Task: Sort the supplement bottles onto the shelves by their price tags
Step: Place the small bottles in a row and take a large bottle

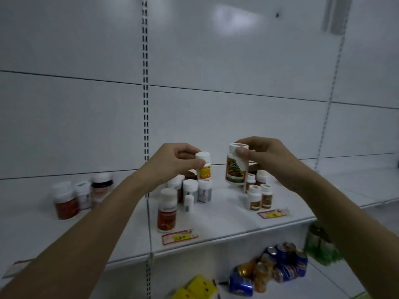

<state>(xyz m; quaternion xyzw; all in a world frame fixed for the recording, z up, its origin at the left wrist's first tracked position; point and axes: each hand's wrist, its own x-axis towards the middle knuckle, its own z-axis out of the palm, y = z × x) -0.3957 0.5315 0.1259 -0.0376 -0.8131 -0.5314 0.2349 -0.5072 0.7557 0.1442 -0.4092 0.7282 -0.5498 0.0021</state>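
Two bottles are up in your hands above the white shelf (pixel 226 231). Your left hand (pixel 170 162) pinches the cap of a small yellow-labelled bottle (pixel 203 167) with curled fingers, holding it upright over the middle cluster of bottles (pixel 185 193). Your right hand (pixel 265 156) grips the cap of a larger green-and-orange bottle (pixel 235 169), tilted, above the right cluster (pixel 259 190). A price tag (pixel 179 236) lies near the shelf's front edge, another tag (pixel 273 213) farther right. Three more bottles (pixel 79 196) stand at left. Drink cans (pixel 272 268) sit on the lower shelf.
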